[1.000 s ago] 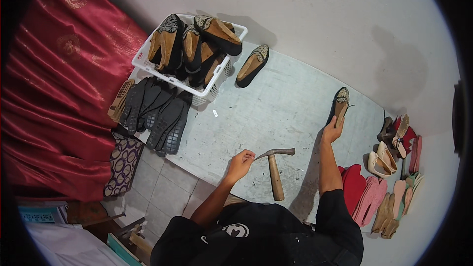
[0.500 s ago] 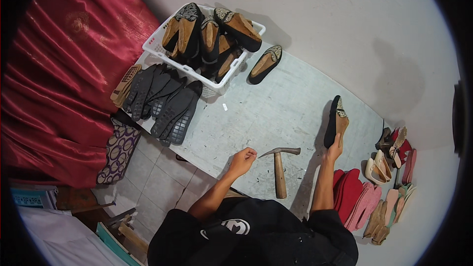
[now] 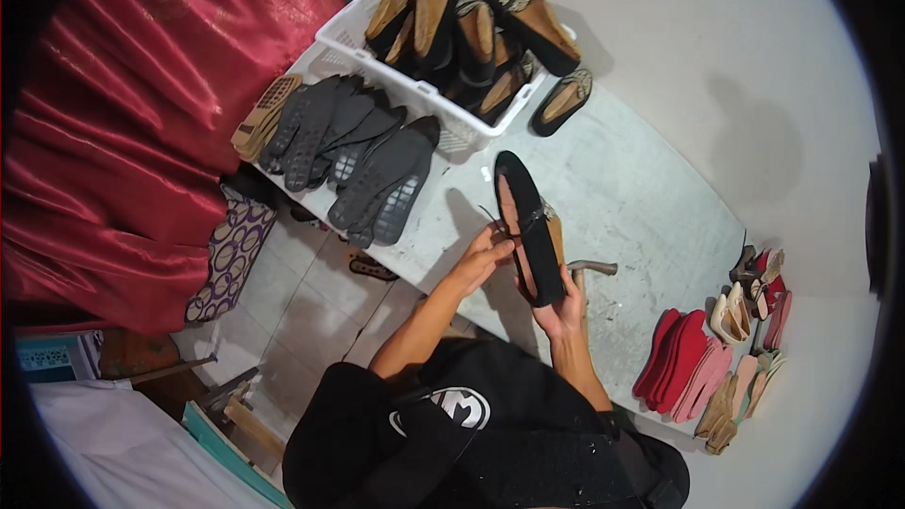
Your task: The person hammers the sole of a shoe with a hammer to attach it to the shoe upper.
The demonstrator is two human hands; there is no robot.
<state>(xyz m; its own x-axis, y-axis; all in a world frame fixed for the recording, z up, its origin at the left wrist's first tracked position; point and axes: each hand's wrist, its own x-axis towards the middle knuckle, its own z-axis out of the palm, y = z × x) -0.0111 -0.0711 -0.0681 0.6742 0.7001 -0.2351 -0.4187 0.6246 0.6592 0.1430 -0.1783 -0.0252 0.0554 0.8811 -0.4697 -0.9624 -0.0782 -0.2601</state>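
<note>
A black slip-on shoe [image 3: 537, 250] with a patterned front and a tan filling is raised over the table, tilted so its pinkish underside partly shows. My right hand [image 3: 563, 313] grips it near its lower end. Against the shoe's left edge, my left hand [image 3: 485, 259] has its fingers closed together. A thin dark strand sticks up beside those fingertips; whether they pinch it I cannot tell. Behind the shoe and my right hand lies a hammer [image 3: 594, 268], its handle mostly hidden.
A white basket [image 3: 424, 87] of similar shoes stands at the back, with one shoe [image 3: 563, 103] beside it. Grey soles [image 3: 386, 184] are piled at the left table edge. Red insoles [image 3: 671, 358], pink insoles [image 3: 703, 379] and small shoes [image 3: 731, 313] lie at the right.
My right hand has brought the shoe left from the right side of the table and turned its underside into view. My left hand has moved up to the shoe. The view has shifted.
</note>
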